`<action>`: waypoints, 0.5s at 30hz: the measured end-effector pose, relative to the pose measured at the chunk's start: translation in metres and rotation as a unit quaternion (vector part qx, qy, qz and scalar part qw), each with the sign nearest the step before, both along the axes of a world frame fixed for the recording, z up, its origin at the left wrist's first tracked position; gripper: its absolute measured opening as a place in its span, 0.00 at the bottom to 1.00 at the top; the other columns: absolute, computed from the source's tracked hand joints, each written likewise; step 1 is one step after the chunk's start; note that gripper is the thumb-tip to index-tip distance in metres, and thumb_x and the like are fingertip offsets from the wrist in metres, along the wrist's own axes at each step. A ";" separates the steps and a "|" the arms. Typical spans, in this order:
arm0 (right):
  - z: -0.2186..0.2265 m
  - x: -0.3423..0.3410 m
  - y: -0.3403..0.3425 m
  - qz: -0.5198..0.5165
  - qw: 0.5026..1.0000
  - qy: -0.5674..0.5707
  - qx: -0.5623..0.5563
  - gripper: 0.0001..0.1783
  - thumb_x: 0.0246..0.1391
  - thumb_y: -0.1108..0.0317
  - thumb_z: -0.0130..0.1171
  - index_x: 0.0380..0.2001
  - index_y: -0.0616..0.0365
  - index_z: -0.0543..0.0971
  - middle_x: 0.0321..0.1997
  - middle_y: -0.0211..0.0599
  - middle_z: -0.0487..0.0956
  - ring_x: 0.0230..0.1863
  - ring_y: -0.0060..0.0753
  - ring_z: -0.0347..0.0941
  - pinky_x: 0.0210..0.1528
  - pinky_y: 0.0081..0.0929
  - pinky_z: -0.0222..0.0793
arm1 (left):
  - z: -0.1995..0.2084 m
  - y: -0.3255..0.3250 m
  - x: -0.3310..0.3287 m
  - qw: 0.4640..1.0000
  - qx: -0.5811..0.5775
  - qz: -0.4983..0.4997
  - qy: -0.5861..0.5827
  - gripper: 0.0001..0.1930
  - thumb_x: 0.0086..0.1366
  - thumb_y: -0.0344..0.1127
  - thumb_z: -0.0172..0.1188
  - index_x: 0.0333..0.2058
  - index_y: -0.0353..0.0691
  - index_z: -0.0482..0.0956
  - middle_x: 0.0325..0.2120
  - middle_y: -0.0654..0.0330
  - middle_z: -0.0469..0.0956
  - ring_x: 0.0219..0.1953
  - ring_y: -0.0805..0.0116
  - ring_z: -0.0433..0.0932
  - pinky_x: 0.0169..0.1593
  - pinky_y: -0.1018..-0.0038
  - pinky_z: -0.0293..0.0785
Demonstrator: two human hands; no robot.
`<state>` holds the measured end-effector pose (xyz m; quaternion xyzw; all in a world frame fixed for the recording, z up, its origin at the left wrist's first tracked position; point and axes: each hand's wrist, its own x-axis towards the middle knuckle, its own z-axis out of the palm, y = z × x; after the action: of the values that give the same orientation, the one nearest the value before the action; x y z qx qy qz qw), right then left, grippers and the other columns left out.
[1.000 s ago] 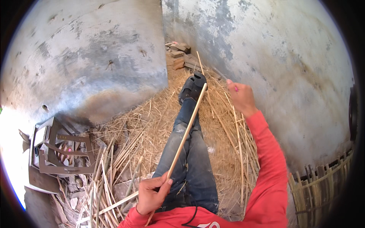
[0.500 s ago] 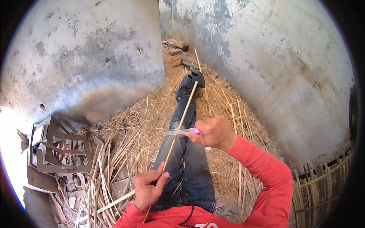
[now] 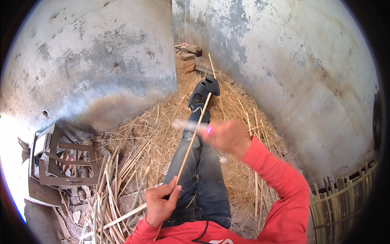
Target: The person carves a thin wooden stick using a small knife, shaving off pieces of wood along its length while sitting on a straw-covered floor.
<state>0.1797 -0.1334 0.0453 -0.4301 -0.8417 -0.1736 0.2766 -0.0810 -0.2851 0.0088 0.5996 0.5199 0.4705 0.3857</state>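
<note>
A long thin pale stick, bamboo-like point(image 3: 187, 154), slants over my outstretched legs point(image 3: 216, 189) toward my dark shoes. My left hand point(image 3: 161, 203) is closed round its lower part, thumb pressed against it. In my right hand point(image 3: 228, 136), blurred by motion, is a knife point(image 3: 185, 124) with a pink handle. Its blade lies across the upper part of the stick, pointing left. A thin pale curl point(image 3: 196, 108) hangs beside the stick near my ankle.
Straw and shavings point(image 3: 237, 195) cover the floor around my legs. Split strips point(image 3: 106, 203) are heaped at left, near a broken wooden frame point(image 3: 69, 180). Bricks point(image 3: 189, 53) lie in the far corner between two peeling walls point(image 3: 292, 73). A slatted bamboo panel point(image 3: 343, 205) stands at right.
The knife and my right hand have moved up the stick, away from my body. A thin curl now shows near the far end. My left hand keeps its hold almost in place.
</note>
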 end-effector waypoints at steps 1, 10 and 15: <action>-0.008 -0.013 -0.016 0.032 0.999 -0.030 -0.020 0.32 0.63 0.36 0.54 0.16 0.51 0.73 0.10 0.36 0.73 0.11 0.40 0.74 0.12 0.40 0.67 | 0.000 0.000 0.001 1.000 0.009 -0.008 0.006 0.13 0.65 0.25 0.67 0.48 0.29 0.85 0.18 0.62 0.79 0.21 0.82 0.74 0.25 0.81 0.67; 0.056 0.095 0.063 -0.290 0.945 0.145 -0.047 0.35 0.67 0.40 0.51 0.17 0.59 0.77 0.13 0.48 0.73 0.18 0.56 0.75 0.23 0.50 0.69 | 0.008 -0.012 -0.003 0.999 -0.003 -0.028 -0.031 0.13 0.65 0.24 0.67 0.48 0.28 0.85 0.18 0.64 0.78 0.21 0.83 0.73 0.25 0.82 0.67; 0.062 0.044 0.020 -0.115 0.960 0.242 -0.086 0.36 0.68 0.41 0.51 0.17 0.61 0.77 0.13 0.50 0.71 0.15 0.56 0.68 0.21 0.46 0.63 | 0.009 -0.006 -0.009 0.996 -0.048 -0.016 -0.068 0.14 0.65 0.24 0.67 0.49 0.28 0.84 0.19 0.62 0.80 0.22 0.81 0.76 0.27 0.82 0.69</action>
<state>0.2239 -0.1138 0.1072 -0.5752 -0.7061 -0.0219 0.4124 -0.0896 -0.2906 0.0176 0.5552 0.5050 0.4786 0.4557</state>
